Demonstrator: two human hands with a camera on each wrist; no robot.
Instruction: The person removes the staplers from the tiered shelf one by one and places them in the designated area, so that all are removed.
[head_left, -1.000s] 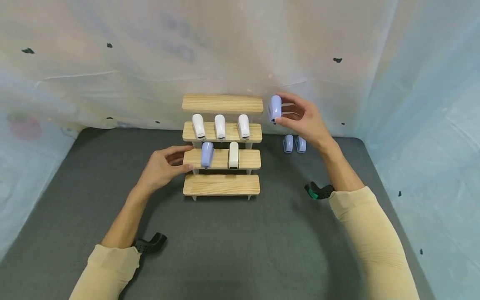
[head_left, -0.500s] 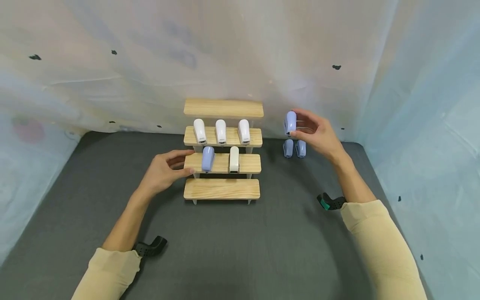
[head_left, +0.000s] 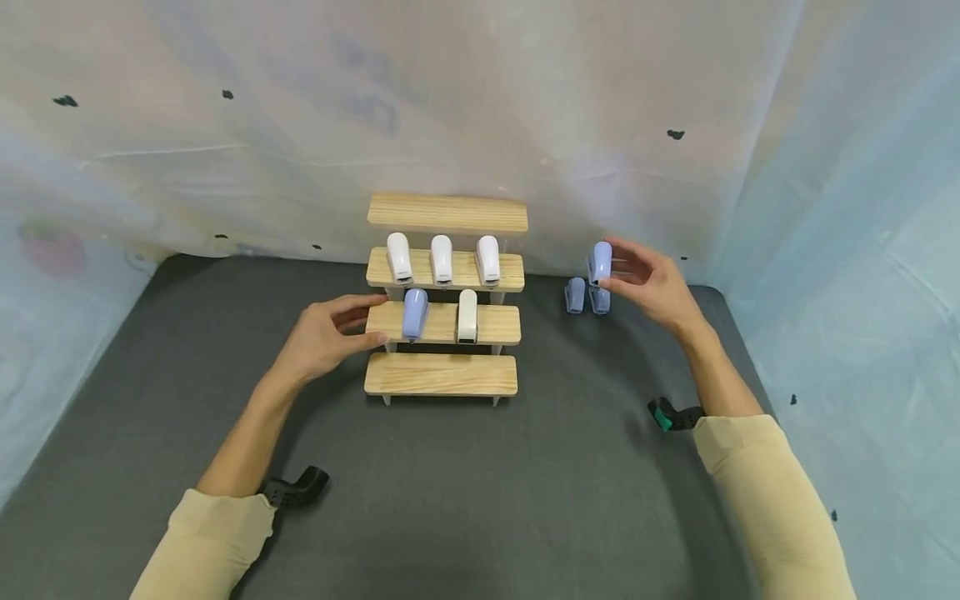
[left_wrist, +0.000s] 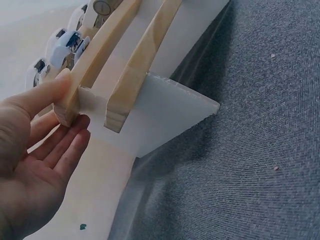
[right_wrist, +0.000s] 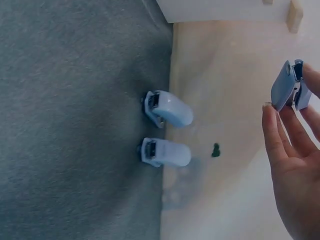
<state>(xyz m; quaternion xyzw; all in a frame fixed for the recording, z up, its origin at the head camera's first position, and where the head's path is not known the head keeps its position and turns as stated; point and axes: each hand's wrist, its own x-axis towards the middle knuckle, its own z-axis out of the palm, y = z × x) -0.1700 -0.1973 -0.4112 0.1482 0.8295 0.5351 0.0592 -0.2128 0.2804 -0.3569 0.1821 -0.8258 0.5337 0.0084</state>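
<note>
My right hand (head_left: 651,287) pinches a lavender-blue mini stapler (head_left: 600,262) between thumb and fingers. It is in the air, above and in front of two similar blue staplers (right_wrist: 170,152) on the cloth by the back wall. At the left end of the second tier, my left hand (head_left: 321,337) grips the board of a four-tier wooden display stand (head_left: 441,375); the left wrist view shows thumb and fingers about that board's end (left_wrist: 75,100). This tier carries one blue stapler (head_left: 414,314) and one cream stapler (head_left: 467,317).
Three white staplers (head_left: 442,260) stand in a row on the third tier. A pale sheet wall (head_left: 600,100) rises right behind the stand, with another sheet (head_left: 862,292) along the right. Grey cloth (head_left: 450,475) covers the surface in front.
My right hand has carried the blue stapler right and downward, from near the top tier to over the two blue staplers. The left hand keeps its grip on the stand.
</note>
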